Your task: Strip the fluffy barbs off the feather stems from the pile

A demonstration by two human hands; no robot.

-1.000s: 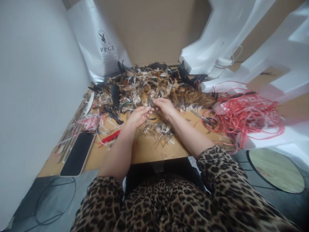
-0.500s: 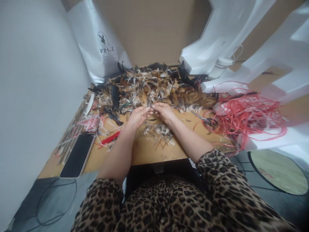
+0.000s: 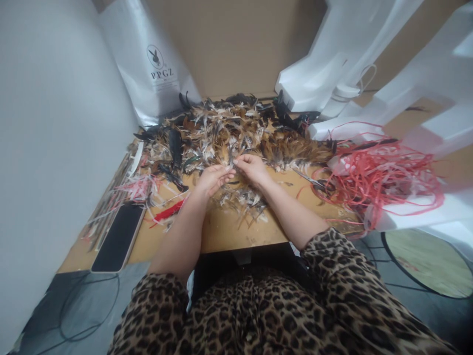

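Observation:
My left hand is closed in a pinch, fingers curled, with what looks like a small feather at its fingertips. Just beside it, my right hand pinches thumb against forefinger, apparently on a feather too; its details are too small to make out. Both hands hover at the near edge of a broad pile of brown, cream and black feathers. Below the fingers, a small heap of short grey-white feathers lies on the wooden table.
To the right are scissors and a tangle of red plastic strips. A phone, a red bundle and pink-white strips lie left. A white printed bag stands behind; a round stool is below right.
My right hand has drawn slightly up and away from the left, so the fingertips sit a little farther apart. The feather piles look the same.

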